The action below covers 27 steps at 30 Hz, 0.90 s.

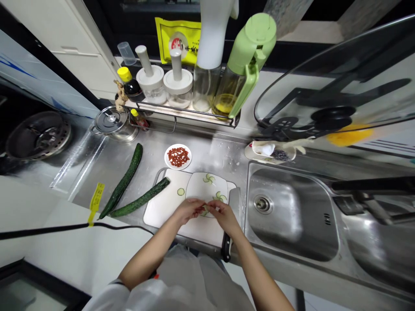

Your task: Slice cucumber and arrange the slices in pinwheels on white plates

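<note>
Your left hand (189, 210) and right hand (223, 214) meet above the near edge of the square plate (195, 186), which lies on the right half of the cutting board (162, 216). The fingers of both are narrowed, tip to tip; you cannot tell whether a sliver sits between them. A two-handed pinch of this kind probably suits thin, slippery pieces. Fanned green pieces (220, 197) lie near the plate's far and right edges, with more green showing beneath your fingers; the spacing presumably keeps each fan distinct.

A round slice (180, 191) lies on the board, left of the plate, apparently within easy reach of your left hand. The shorter cucumber (141, 201) rests one end over the board's left edge; the longer cucumber (125, 179) slants across the table (223, 149) beyond it, perhaps to spare board space. The knife (226, 247) lies along the board's right edge, handle at the near right corner, likely handy yet aside. The small plate (167, 160) of red berries (178, 157) stands just by the board's far edge.
</note>
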{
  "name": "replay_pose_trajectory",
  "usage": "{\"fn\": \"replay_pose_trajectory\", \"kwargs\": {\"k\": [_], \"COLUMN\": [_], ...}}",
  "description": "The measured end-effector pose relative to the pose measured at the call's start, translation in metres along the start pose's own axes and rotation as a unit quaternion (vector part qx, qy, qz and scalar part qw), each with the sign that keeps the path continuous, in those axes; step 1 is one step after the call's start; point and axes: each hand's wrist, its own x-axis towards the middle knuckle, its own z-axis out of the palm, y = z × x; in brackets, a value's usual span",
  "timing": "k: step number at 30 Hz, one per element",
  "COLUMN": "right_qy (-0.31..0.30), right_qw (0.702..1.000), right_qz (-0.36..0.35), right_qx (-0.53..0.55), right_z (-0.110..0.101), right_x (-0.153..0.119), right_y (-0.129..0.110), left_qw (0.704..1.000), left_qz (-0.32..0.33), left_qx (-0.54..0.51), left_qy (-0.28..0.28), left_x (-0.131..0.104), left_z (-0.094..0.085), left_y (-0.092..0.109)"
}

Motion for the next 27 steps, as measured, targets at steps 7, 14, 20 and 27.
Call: {"fn": "replay_pose_trajectory", "kwargs": {"k": [7,14,20,27], "right_qy": [-0.029,-0.036,-0.036,-0.025], "right_qw": [0.999,0.976,0.951,0.903], "right_qz": [0.030,0.025,0.032,0.035], "right_qx": [-0.022,-0.213,-0.306,-0.427], "right_z": [-0.005,-0.007,-0.002,0.008], "right_x": [0.005,0.016,0.021,0.022], "right_y": [0.012,0.020,0.017,0.010], "left_qw": [0.996,0.963,0.854,0.736], "left_qz": [0.077,0.210,0.289,0.297], "left_qx": [0.006,0.138,0.394,0.566], "left_qy": [0.053,0.101,0.180,0.223], "left_x": [0.007,0.016,0.004,0.002], "left_z": [-0.004,-0.013,-0.011,-0.003], "left_y": [-0.003,-0.020,-0.029,-0.037]}}
